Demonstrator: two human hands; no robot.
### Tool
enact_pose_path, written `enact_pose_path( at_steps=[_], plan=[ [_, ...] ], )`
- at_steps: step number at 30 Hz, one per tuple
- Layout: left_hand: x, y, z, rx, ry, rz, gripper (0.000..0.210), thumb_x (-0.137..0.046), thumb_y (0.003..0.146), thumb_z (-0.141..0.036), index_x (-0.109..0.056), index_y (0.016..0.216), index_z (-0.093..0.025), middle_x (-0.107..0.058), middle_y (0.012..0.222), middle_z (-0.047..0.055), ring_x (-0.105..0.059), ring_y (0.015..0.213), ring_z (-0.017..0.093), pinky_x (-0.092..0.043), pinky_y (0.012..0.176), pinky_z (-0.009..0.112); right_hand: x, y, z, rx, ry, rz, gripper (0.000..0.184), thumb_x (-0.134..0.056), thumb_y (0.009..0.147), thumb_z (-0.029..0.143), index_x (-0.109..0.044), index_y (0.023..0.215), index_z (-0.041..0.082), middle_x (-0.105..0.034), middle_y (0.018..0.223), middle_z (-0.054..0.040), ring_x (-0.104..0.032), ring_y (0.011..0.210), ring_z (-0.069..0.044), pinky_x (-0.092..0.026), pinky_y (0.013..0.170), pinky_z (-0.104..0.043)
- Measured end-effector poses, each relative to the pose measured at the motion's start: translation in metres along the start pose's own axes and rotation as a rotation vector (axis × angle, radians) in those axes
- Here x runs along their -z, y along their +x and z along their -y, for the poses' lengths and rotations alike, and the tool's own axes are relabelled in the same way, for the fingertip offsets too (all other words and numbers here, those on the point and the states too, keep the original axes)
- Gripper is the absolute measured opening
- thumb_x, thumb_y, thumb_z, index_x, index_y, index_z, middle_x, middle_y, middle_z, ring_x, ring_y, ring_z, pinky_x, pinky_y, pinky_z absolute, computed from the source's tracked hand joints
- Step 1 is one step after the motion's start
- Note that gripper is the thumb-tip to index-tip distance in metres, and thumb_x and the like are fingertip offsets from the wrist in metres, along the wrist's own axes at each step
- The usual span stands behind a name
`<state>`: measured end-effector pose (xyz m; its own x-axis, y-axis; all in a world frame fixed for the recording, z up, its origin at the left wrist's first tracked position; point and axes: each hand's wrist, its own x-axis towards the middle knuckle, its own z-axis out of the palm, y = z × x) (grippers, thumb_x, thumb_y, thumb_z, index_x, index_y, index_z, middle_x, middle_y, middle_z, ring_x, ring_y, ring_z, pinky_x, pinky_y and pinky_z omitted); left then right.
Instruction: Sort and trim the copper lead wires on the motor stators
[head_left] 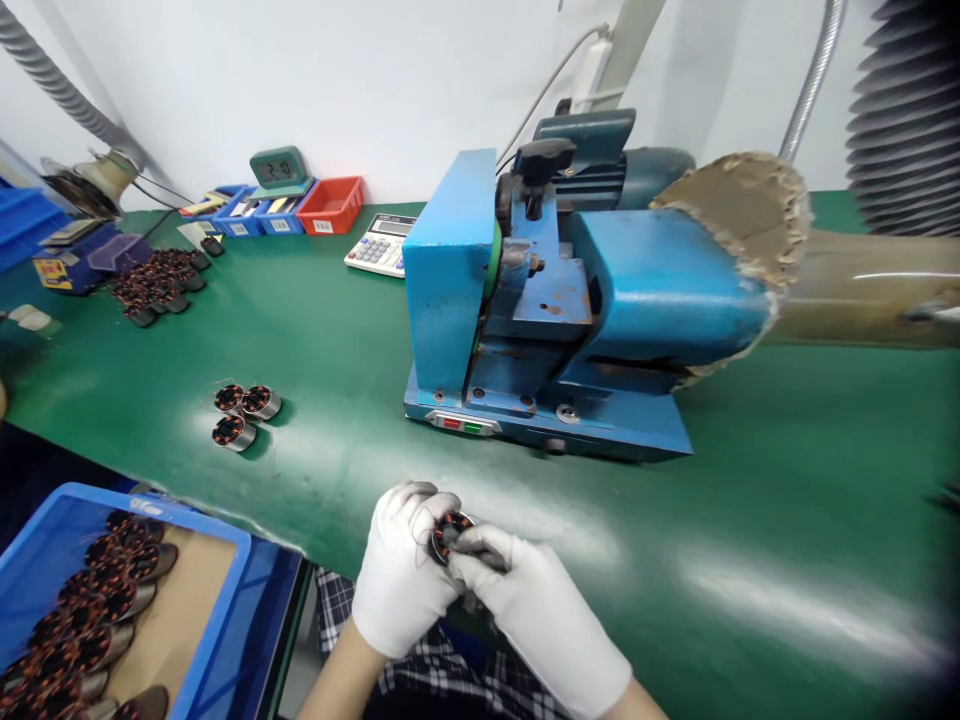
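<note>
Both my hands wear white gloves with greyed fingertips and meet at the front edge of the green bench. My left hand [401, 565] is closed around a motor stator [452, 530], a round metal ring with copper windings. From the right, my right hand [517, 590] pinches at its wound face with thumb and forefinger. Whether those fingers hold a thin wire or only press on the windings is hidden. A thin dark wire loops out beside my left fingers. Three similar stators [235, 433] stand together on the bench to the left.
A blue belt grinding machine [450, 270] with red and green buttons stands ahead, its duct [862, 290] running right. A blue crate [240, 545] of stators sits lower left. Farther back are a stator pile [161, 280], a calculator [379, 245], a red bin [330, 205] and a clock [277, 168].
</note>
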<state>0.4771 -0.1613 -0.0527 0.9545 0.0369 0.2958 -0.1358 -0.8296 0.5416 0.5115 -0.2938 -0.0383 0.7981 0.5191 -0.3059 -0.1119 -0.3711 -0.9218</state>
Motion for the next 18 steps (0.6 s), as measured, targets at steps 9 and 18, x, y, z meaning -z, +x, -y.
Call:
enact_pose_path(
  at_steps=[9,18],
  plan=[
    [0.004,0.006,-0.005,0.107,-0.044,0.055,0.043,-0.070,0.058,-0.022,-0.052,0.097,-0.020,-0.058,0.104,0.008,-0.050,0.104,0.027,-0.040,0.091,0.044,0.010,-0.005,-0.027,0.630,-0.702,-0.474,0.029,-0.037,0.088,0.015,-0.058,0.069,0.017,-0.064,0.061,-0.0053,-0.059,0.053,-0.016,-0.040,0.056,-0.025],
    [0.010,0.004,0.000,0.080,-0.077,0.123,0.054,-0.076,0.051,-0.019,-0.053,0.100,-0.021,-0.056,0.114,0.009,-0.046,0.113,0.029,-0.036,0.097,0.047,0.053,0.013,-0.023,0.059,-0.327,-0.263,0.019,-0.046,0.080,0.032,-0.061,0.080,0.020,-0.068,0.073,-0.0043,-0.062,0.063,-0.018,-0.048,0.058,-0.026]
  ],
)
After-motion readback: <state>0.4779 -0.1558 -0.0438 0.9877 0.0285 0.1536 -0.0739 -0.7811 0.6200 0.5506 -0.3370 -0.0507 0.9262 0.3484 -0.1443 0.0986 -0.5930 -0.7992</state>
